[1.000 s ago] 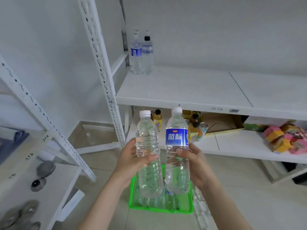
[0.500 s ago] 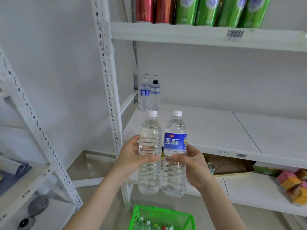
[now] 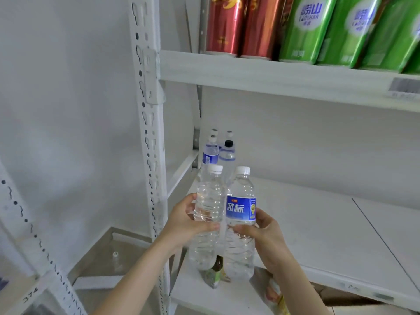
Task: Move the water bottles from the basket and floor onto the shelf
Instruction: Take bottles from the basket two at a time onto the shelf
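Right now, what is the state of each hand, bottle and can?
left hand, grips the unlabelled bottle
right hand, grips the blue-label bottle
unlabelled bottle, capped, upright, not set down
blue-label bottle, capped, upright, not set down
back-corner bottles, capped, standing on the shelf
cans, standing on the upper shelf

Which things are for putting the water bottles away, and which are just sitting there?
For the job:
- left hand, gripping the plain bottle
- right hand, gripping the blue-label bottle
- middle shelf, with water bottles already at its back corner

Just there:
- red cans and green cans on the top shelf
- small drink bottle on the lower shelf
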The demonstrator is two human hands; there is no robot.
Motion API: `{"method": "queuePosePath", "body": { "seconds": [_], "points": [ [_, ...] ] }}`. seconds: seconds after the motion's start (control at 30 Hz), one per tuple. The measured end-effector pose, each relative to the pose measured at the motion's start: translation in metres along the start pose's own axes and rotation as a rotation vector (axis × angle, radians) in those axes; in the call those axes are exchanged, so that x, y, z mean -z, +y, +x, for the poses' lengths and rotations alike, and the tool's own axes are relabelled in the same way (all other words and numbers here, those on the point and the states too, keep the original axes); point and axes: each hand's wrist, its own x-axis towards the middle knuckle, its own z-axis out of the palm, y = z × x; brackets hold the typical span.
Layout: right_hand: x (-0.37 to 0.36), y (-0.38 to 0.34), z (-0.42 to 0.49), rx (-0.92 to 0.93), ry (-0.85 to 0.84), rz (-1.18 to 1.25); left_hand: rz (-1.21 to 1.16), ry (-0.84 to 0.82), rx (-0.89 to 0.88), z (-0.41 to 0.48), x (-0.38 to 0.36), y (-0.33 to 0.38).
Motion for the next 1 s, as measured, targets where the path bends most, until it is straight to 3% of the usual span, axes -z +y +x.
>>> {"method": "queuePosePath", "body": {
  "seconds": [0.27, 0.4, 0.7, 1.0],
  "points": [
    [-0.019, 0.012, 0.096, 0.016, 0.127, -0.072, 0.005, -0.050, -0.020, 0.107, 0.021, -0.019],
    [-0.018, 0.017, 0.134, -0.003, 0.169, -0.144, -0.050, 0.003, 0.002, 0.142, 0.018, -0.027],
    [-0.009, 0.030, 0.202, -0.040, 0.257, -0.186, -0.118, 0.126, 0.046, 0.194, 0.002, -0.038],
    [-0.005, 0.043, 0.227, -0.046, 0.253, -0.197, -0.093, 0.107, 0.075, 0.219, 0.001, -0.061]
  ]
}}
